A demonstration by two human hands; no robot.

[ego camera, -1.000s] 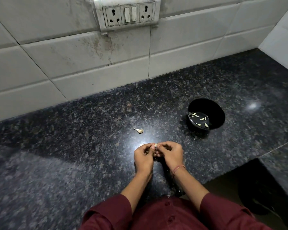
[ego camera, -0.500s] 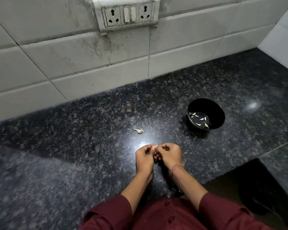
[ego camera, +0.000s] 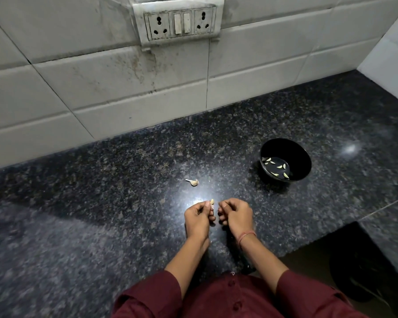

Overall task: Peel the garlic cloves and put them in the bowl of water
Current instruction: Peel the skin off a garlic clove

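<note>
your left grip (ego camera: 199, 218) pinches a small garlic clove (ego camera: 212, 201) between thumb and finger over the counter (ego camera: 101, 226); your right grip (ego camera: 236, 214) is curled just beside it, and whether it holds skin cannot be told. the clove is light, firm and likely slick once bare, so hold its sides firmly on the way to the bowl (ego camera: 307, 157) of water on your right
</note>
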